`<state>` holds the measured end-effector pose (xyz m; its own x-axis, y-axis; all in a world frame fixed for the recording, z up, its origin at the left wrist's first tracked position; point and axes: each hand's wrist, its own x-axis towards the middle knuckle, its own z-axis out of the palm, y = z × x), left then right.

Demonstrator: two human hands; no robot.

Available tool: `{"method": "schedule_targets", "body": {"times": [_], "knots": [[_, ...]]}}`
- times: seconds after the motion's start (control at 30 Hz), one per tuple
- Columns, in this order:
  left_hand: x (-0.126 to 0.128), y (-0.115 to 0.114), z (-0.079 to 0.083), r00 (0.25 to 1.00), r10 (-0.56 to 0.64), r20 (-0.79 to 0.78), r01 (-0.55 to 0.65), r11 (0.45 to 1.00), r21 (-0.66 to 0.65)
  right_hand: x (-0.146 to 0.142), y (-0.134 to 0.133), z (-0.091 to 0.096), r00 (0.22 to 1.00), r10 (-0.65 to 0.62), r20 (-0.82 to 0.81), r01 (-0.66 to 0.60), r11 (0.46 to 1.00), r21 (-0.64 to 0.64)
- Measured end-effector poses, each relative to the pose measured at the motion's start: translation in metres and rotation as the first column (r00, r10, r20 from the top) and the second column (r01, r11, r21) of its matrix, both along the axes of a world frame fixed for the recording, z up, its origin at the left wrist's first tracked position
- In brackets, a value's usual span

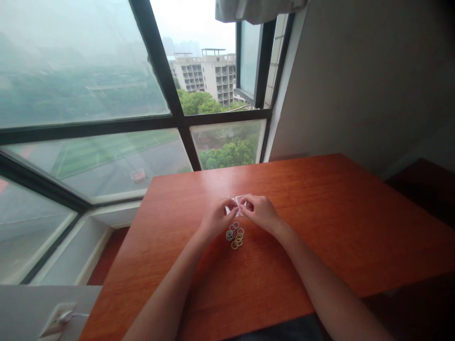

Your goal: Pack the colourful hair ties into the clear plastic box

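Between my two hands is a small clear plastic bag (241, 200), pinched from both sides. My left hand (219, 215) has thumb and fingers closed on its left part. The fingers of my right hand (261, 211) are closed on its right part, the two thumbs nearly meeting. Just nearer to me, a loose cluster of thin rings (240, 237), like small hair ties or rubber bands, lies on the wooden table (302, 189). Several are pale yellow, others bluish-grey, and some overlap. Whether anything is inside the bag I cannot tell.
Past the table's far edge stand large dark-framed windows (183, 121), one pane swung open. A plain wall (348, 85) rises on the right. At the lower left, a wall socket (59, 318) holds a white plug with a cable. The table's left edge drops to the floor.
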<state>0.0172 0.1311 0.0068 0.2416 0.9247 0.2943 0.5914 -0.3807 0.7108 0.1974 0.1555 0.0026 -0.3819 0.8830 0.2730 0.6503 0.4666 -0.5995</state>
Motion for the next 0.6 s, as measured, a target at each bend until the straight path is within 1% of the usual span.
{"method": "schedule_targets", "body": {"times": [0.1,0.17,0.33,0.47,0.6], "knots": [[-0.002,0.002,-0.002,1.0,-0.005,0.013,0.005,1.0,-0.002,-0.002,0.0,-0.001,1.0,0.008,0.004,-0.008,1.0,0.004],[-0.004,0.004,-0.005,1.0,0.014,0.014,-0.015,1.0,0.006,-0.003,0.0,-0.001,1.0,0.02,0.015,-0.02,1.0,0.008],[-0.014,0.013,-0.008,0.987,0.159,0.005,-0.159,0.984,0.08,-0.003,-0.001,0.002,0.999,0.044,0.028,-0.043,0.999,-0.02],[-0.018,0.021,-0.009,0.969,0.236,-0.071,-0.227,0.967,0.116,-0.002,-0.003,0.003,0.996,0.078,0.036,-0.076,0.995,-0.07],[-0.018,0.023,-0.011,0.959,0.231,-0.167,-0.214,0.97,0.112,-0.003,-0.004,0.004,0.995,0.093,0.043,-0.089,0.993,-0.074]]}}
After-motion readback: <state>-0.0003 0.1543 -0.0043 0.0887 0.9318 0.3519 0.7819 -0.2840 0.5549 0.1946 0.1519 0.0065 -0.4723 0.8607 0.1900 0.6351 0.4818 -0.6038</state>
